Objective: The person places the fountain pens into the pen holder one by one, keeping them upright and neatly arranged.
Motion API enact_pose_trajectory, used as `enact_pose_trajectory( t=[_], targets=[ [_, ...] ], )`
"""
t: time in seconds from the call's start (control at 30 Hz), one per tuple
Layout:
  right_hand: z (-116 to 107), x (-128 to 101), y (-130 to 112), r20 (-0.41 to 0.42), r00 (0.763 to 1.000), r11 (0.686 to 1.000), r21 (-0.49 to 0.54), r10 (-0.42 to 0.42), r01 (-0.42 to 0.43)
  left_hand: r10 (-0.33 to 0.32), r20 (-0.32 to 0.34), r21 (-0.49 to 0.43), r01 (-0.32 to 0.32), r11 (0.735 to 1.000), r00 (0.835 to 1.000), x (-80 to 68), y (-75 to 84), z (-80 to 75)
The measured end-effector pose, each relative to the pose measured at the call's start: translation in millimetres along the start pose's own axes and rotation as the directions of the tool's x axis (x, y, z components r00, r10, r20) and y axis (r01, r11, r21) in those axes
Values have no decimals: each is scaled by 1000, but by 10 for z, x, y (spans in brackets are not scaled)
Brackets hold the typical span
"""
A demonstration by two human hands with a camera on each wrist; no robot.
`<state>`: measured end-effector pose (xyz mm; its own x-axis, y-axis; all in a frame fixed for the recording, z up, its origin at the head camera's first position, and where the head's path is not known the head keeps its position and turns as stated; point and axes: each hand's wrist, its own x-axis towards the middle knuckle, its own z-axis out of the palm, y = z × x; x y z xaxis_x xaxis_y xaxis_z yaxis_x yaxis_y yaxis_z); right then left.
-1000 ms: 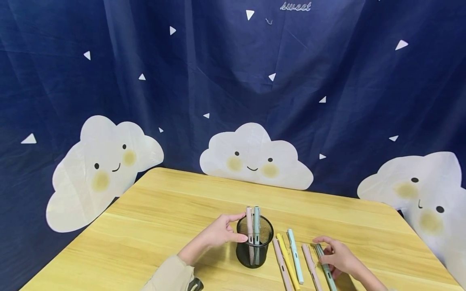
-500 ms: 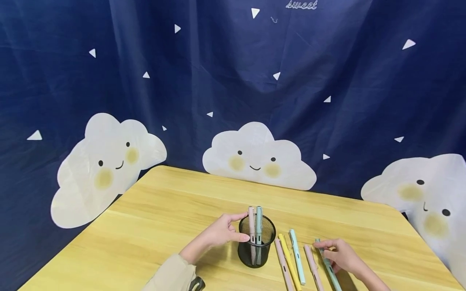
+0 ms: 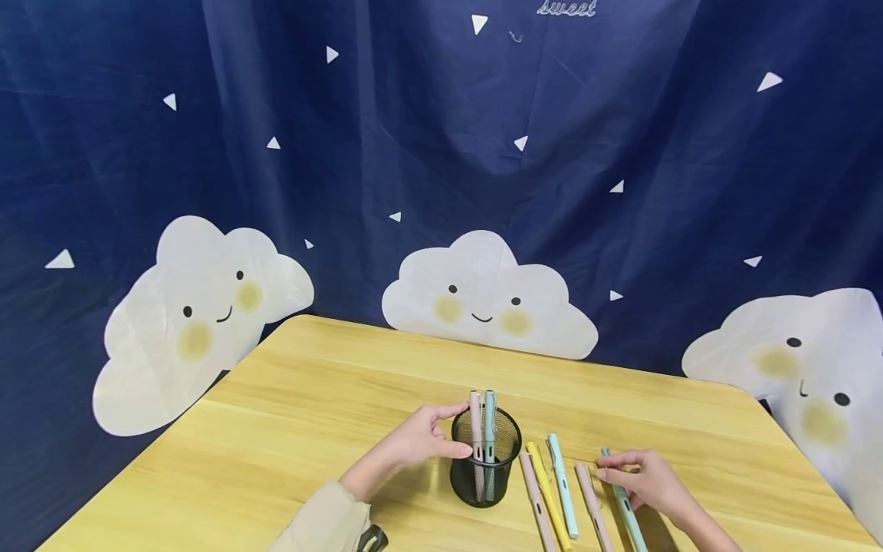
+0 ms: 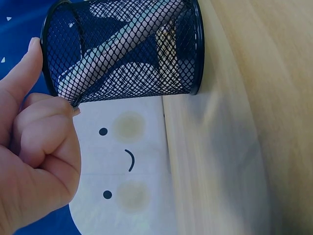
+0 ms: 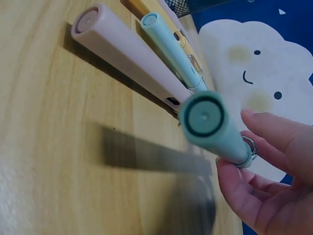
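A black mesh pen cup [image 3: 502, 479] stands on the table, holding a pink pen [image 3: 476, 418] and a teal pen [image 3: 490, 420] upright. My left hand [image 3: 414, 441] grips its rim with thumb and index finger; the other fingers are curled in the left wrist view. At the right, my right hand [image 3: 651, 481] pinches a green pen [image 5: 208, 122] between thumb and fingers, near its clip. In the right wrist view this pen's near end is raised over the table, its shadow falling apart from it. A pink pen [image 5: 129, 56] lies just beside it.
Between cup and right hand lie another pink pen [image 3: 536, 502], a yellow pen [image 3: 549, 498] and a light blue pen [image 3: 562, 487], roughly side by side. Behind the wooden table [image 3: 331, 368] hangs a dark blue curtain [image 3: 441, 138] with white clouds. A dark object [image 3: 372, 539] shows by the left sleeve.
The right hand's fingers have shifted slightly on the green pen, and the pen has moved a little away from me. The left hand keeps its hold on the cup; the head view shifts slightly.
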<state>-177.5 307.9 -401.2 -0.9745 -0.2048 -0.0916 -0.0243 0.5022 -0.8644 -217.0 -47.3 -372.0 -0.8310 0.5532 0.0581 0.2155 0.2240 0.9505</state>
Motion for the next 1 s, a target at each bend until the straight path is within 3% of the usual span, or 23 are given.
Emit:
enact_pose_trajectory(
  t=[0.3, 0.77, 1.0],
  targets=[
    [-7, -19, 21, -95, 995, 1000, -10, 22, -23, -3, -2, 3, 3, 1000, 1000, 6, 9, 5],
    [-3, -15, 15, -178, 984, 999, 25, 26, -22, 0, -1, 17, 0, 1000, 1000, 2, -11, 1],
    [19, 23, -29, -257, 966, 994, 99, -18, 45, 6, 4, 34, -6, 999, 1000, 13, -17, -13]
  ],
)
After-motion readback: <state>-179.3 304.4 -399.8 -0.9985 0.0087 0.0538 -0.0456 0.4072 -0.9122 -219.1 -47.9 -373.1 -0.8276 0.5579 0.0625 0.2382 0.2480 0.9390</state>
